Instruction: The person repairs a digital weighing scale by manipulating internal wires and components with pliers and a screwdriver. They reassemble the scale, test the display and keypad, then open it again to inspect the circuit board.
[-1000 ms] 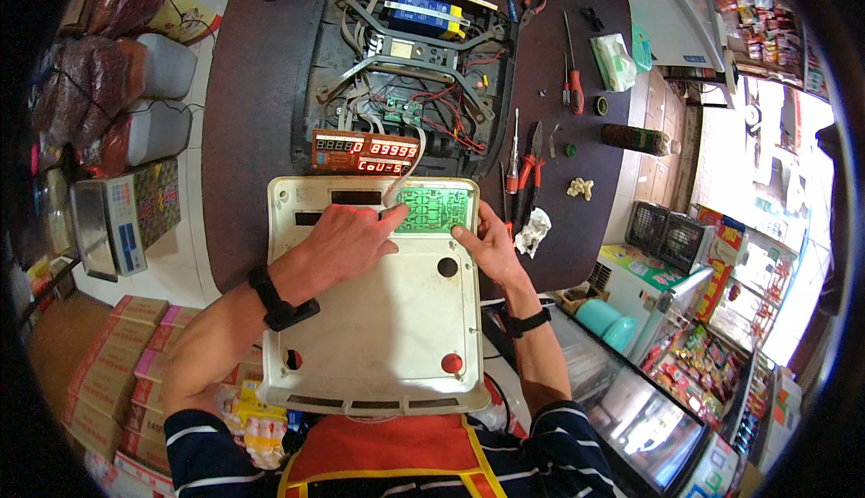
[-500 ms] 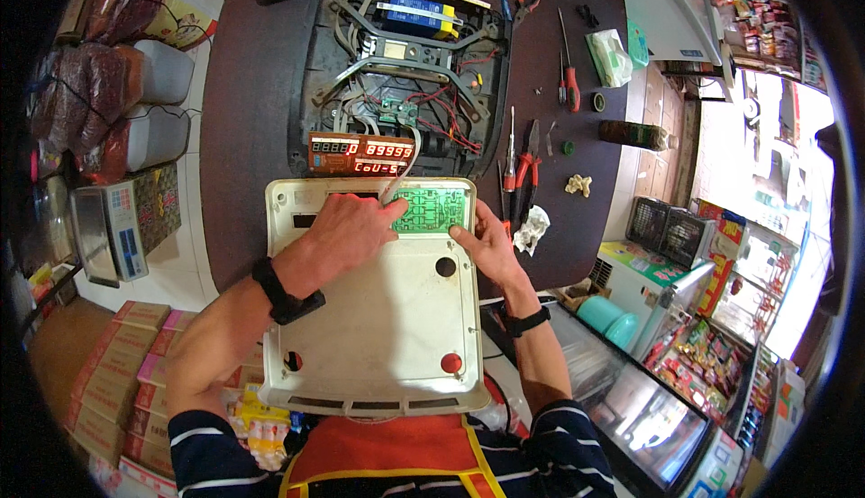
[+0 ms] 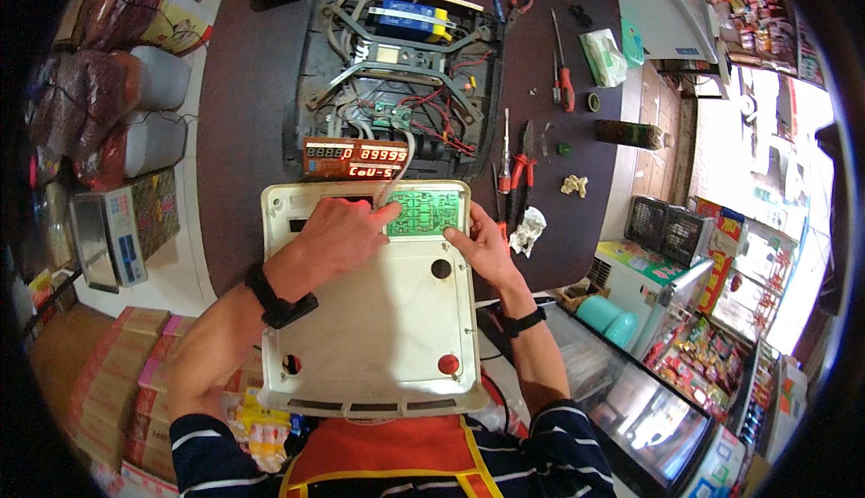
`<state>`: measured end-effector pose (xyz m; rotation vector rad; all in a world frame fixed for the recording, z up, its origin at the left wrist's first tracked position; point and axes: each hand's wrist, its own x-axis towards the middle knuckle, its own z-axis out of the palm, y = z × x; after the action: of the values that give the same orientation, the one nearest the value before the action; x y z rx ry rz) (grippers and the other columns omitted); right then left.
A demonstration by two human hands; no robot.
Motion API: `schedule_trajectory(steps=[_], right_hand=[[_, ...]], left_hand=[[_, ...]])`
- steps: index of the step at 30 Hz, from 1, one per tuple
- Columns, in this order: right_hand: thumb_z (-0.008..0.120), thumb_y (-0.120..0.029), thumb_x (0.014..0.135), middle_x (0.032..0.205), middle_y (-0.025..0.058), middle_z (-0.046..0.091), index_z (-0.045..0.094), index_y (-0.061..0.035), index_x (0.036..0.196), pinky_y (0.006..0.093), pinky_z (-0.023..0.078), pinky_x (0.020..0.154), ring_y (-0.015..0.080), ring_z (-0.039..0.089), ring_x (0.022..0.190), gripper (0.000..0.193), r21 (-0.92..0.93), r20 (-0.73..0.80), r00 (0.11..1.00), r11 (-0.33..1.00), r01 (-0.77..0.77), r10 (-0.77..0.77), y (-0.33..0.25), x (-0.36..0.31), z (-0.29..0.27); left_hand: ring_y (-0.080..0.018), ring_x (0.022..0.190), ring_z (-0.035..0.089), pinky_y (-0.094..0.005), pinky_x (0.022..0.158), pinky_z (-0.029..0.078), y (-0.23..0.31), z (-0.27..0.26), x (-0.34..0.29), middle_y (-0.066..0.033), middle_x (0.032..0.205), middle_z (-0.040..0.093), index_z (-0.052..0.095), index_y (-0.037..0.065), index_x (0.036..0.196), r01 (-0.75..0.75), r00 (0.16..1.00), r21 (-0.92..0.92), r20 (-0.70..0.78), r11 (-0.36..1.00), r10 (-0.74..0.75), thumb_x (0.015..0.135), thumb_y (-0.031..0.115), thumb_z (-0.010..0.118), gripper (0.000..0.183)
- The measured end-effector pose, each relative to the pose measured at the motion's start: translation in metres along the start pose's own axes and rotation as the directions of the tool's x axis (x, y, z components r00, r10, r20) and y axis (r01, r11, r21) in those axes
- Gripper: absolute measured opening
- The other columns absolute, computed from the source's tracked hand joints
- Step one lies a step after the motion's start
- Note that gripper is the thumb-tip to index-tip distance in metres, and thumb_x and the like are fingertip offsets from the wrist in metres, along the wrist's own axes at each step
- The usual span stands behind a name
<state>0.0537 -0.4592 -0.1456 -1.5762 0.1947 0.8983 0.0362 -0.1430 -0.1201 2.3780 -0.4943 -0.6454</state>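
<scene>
A cream plastic cover point(image 3: 378, 318), inner side up, leans between my lap and the table edge. A green circuit board point(image 3: 423, 213) lies in the recess at its upper right, with a grey ribbon cable point(image 3: 397, 172) running to the opened scale. My left hand point(image 3: 347, 237) is closed at the board's left end, thumb and forefinger on its edge near the cable; the other fingertips are hidden. My right hand point(image 3: 484, 248) grips the cover's right rim, its thumb on the board's lower right corner and its fingers partly behind the rim.
Beyond the cover stands the opened scale base point(image 3: 315, 66) with a lit red display board point(image 3: 356, 159) and a blue battery point(image 3: 410, 21). Pliers point(image 3: 523, 169), screwdrivers point(image 3: 565, 88), a crumpled tissue point(image 3: 529, 232) and a bottle point(image 3: 631, 134) lie to the right on the brown table point(image 3: 243, 138).
The view has shifted slightly. Both hands keep nearly the same places on the board and cover; no clear movement of the board shows.
</scene>
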Motion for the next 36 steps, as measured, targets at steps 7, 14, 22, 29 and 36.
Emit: schedule_trajectory(steps=[7,14,22,29,36], right_hand=[[0.073,-0.018,0.111,0.112,-0.0006,0.07,0.058,0.0028,0.15,0.0283,0.054,0.084,0.0071,0.062,0.098,0.047,-0.317,-0.054,0.998,0.949,-0.001,-0.017,0.029,0.003,0.0],[0.073,-0.029,0.108,0.096,0.016,0.08,0.076,-0.0002,0.123,0.0403,0.06,0.077,0.0256,0.077,0.08,0.033,-0.4,-0.255,0.957,0.916,0.029,-0.141,0.029,-0.03,-0.035],[0.083,-0.008,0.088,0.116,0.0135,0.067,0.072,-0.0078,0.12,0.0427,0.061,0.088,0.0331,0.072,0.1,0.034,-0.663,-0.592,0.735,0.718,-0.211,-0.33,0.039,-0.075,-0.117],[0.086,-0.014,0.088,0.131,0.0109,0.068,0.075,-0.0119,0.125,0.0485,0.059,0.099,0.0378,0.068,0.121,0.039,-0.833,-0.453,0.71,0.54,-0.122,-0.539,0.068,-0.07,-0.122],[0.083,-0.018,0.095,0.106,0.0119,0.075,0.078,-0.0108,0.117,0.0496,0.059,0.089,0.0379,0.075,0.104,0.024,-0.628,-0.692,0.611,0.739,-0.244,-0.385,0.064,-0.046,-0.155]], left_hand=[[-0.0418,0.082,0.074,-0.0538,0.072,0.06,-0.003,0.01,-0.019,-0.0164,0.084,0.071,0.069,0.008,0.118,-0.031,0.997,-0.035,-0.076,0.999,0.028,0.097,0.027,0.075,0.029],[-0.0453,0.087,0.072,-0.0551,0.075,0.059,-0.015,-0.012,-0.041,-0.0181,0.091,0.07,0.069,0.006,0.107,0.0,0.999,0.015,-0.033,1.0,0.0,0.1,0.02,0.072,0.016],[-0.0473,0.088,0.072,-0.0562,0.079,0.06,-0.004,-0.033,-0.053,-0.0196,0.102,0.071,0.073,0.008,0.119,0.05,0.99,-0.053,-0.13,0.997,-0.056,0.103,0.019,0.068,0.02],[-0.0462,0.087,0.074,-0.0553,0.078,0.06,0.011,-0.04,-0.048,-0.019,0.1,0.072,0.075,0.009,0.118,0.075,0.993,-0.014,-0.087,0.997,-0.076,0.102,0.021,0.071,0.021],[-0.0452,0.088,0.074,-0.0544,0.078,0.061,0.02,-0.051,-0.047,-0.019,0.098,0.072,0.075,0.008,0.114,0.055,0.988,0.01,-0.142,0.998,-0.053,0.099,0.019,0.074,0.019]])
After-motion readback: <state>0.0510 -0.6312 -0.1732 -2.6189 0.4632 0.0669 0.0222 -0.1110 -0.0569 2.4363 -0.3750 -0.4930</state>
